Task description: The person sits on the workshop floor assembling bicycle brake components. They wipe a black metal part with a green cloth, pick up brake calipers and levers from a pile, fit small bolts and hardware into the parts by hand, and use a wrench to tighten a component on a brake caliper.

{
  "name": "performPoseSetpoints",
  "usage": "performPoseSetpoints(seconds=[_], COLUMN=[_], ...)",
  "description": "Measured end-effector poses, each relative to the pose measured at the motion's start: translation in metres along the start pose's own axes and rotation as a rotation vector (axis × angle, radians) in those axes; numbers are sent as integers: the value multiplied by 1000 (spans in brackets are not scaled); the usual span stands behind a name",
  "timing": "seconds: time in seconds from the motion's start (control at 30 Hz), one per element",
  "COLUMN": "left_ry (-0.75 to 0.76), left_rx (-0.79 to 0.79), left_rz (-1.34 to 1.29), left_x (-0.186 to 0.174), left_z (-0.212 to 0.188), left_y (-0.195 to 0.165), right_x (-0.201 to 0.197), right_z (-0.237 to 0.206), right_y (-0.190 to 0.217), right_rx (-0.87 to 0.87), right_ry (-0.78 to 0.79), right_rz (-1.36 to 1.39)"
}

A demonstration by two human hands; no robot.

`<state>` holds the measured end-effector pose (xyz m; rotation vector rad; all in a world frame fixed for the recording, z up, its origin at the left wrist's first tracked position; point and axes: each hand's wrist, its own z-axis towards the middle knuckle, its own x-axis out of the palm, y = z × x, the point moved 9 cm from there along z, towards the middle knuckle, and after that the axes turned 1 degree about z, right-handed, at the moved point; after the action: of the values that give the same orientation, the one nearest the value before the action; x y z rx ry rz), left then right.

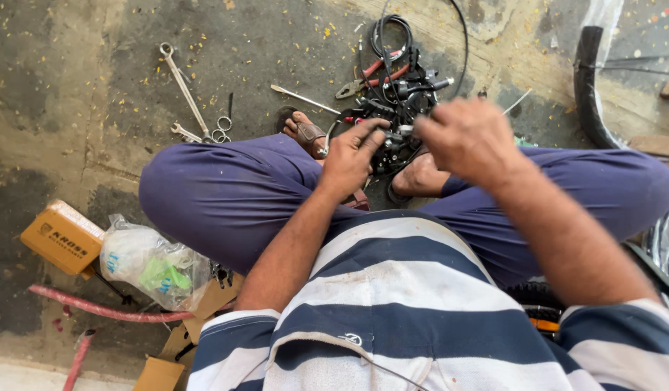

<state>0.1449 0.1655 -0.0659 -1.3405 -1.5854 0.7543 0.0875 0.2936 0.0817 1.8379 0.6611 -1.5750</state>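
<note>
— Where is the small black-and-silver metal bicycle part (396, 136)?
— Pinched between both hands above the crossed ankles; left hand (352, 156) grips its left end, right hand (468, 137) its right, equally near.
— Beyond?
— Tangled black cables (392, 43); long steel spanner (184, 88) far left.

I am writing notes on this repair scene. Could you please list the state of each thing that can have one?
left hand: pinching a small black part
right hand: closed on the same part
small black part: held between both hands
long wrench: lying flat on the ground
pliers: lying on the ground, jaws look shut
plastic bag: crumpled, filled
cardboard box: closed
</note>
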Motion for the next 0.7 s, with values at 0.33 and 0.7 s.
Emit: performPoseSetpoints(seconds=[0.33, 0.7], left_ry=[230, 346], left_rx=[-139, -82], left_rz=[-744, -488], left_x=[18, 16], left_z=[3, -5], left_y=[-5, -26], right_x=[98, 76], right_z=[-6, -12], right_y=[-38, -22], right_rx=[489, 376], right_ry=[-204, -8], right_rz=[1600, 1404])
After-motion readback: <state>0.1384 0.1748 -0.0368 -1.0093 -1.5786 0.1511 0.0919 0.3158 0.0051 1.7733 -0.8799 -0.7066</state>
